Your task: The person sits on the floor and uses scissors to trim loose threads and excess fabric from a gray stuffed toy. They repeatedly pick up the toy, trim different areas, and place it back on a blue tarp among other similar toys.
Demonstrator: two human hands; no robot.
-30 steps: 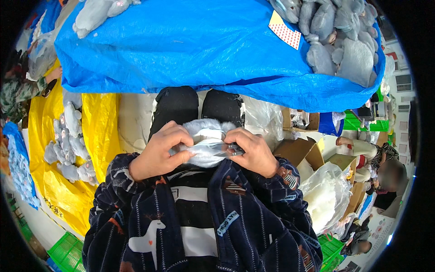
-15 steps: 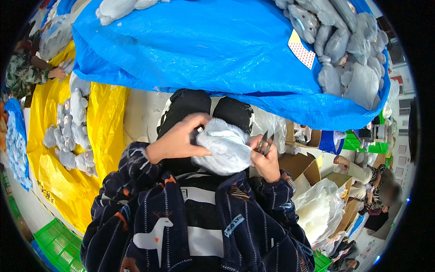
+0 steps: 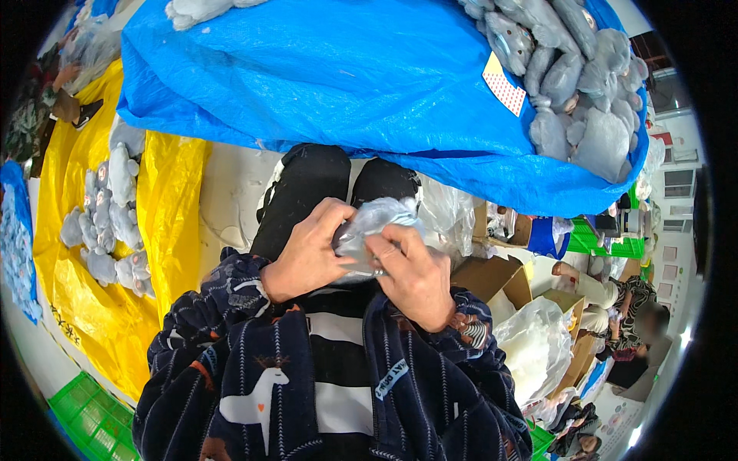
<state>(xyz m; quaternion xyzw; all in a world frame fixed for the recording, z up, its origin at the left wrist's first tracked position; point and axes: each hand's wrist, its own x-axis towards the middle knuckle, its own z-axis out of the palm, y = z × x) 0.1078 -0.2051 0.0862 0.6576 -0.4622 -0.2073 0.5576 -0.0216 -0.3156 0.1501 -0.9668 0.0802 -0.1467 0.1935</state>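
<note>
Above my lap I hold a pale grey plush piece (image 3: 382,213), crumpled between my two hands. My left hand (image 3: 307,252) is closed on its left side, thumb and fingers curled round the edge. My right hand (image 3: 419,278) pinches the front of the fabric, knuckles up. The thread snips are hidden now; a small metallic glint shows under the right fingers, but I cannot tell what it is. Beyond my knees spreads a blue tarp sheet (image 3: 307,84), with a heap of grey plush toys (image 3: 600,142) at its right end.
A dotted sticker sheet (image 3: 503,86) lies beside the heap. To my left, a yellow sheet (image 3: 173,207) holds several grey plush toys (image 3: 100,211), with a green crate (image 3: 92,419) below. Cardboard boxes (image 3: 492,278) and a clear bag (image 3: 534,346) of white stuffing stand right. Other people sit at both sides.
My right hand has moved left onto the plush piece and pinches it. The snips that stuck out of that hand no longer show. The plush piece is more bunched up.
</note>
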